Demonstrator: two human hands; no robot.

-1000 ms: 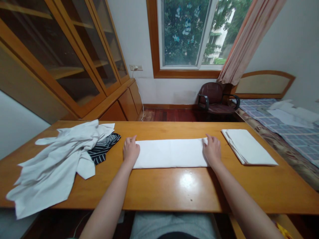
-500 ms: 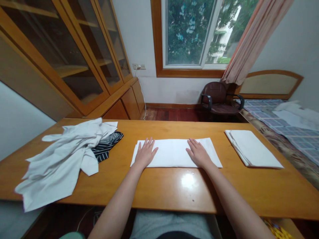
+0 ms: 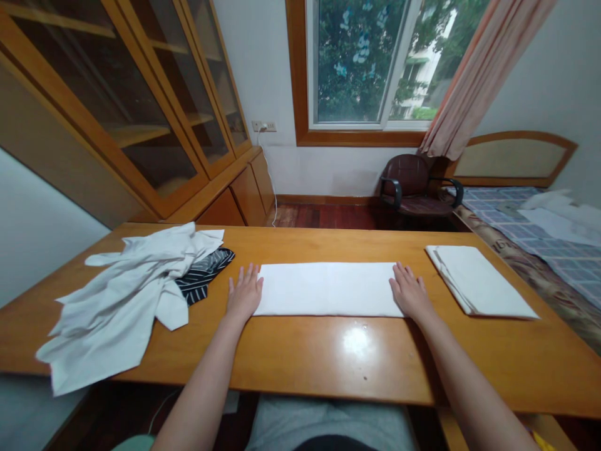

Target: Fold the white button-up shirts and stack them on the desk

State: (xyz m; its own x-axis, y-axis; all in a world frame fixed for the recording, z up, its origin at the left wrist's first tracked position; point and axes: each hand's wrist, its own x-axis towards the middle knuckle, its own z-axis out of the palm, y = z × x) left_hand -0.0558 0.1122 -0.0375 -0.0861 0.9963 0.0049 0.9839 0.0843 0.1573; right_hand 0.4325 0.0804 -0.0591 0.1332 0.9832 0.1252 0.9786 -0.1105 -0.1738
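Note:
A white cloth (image 3: 327, 289), folded into a long flat strip, lies crosswise on the wooden table in front of me. At its left end rests my left hand (image 3: 245, 293), palm down with the fingers stretched out. My right hand (image 3: 409, 290) lies flat at the opposite end, its fingers spread over the cloth's edge. Neither hand grasps anything. Farther right is a second white cloth (image 3: 479, 280), folded into a neat flat rectangle.
A loose heap of white cloth (image 3: 122, 300) covers the table's left side, with a black striped cloth (image 3: 205, 275) partly under it. The wooden table (image 3: 300, 357) has its near edge by my lap. Beyond stand a chair (image 3: 413, 185), a bed (image 3: 530, 219) and a glass-fronted cabinet (image 3: 154, 125).
Both hands have slid outward across the folded cloth, the left one to its left end and the right one to its right end. The cloth has stayed in place.

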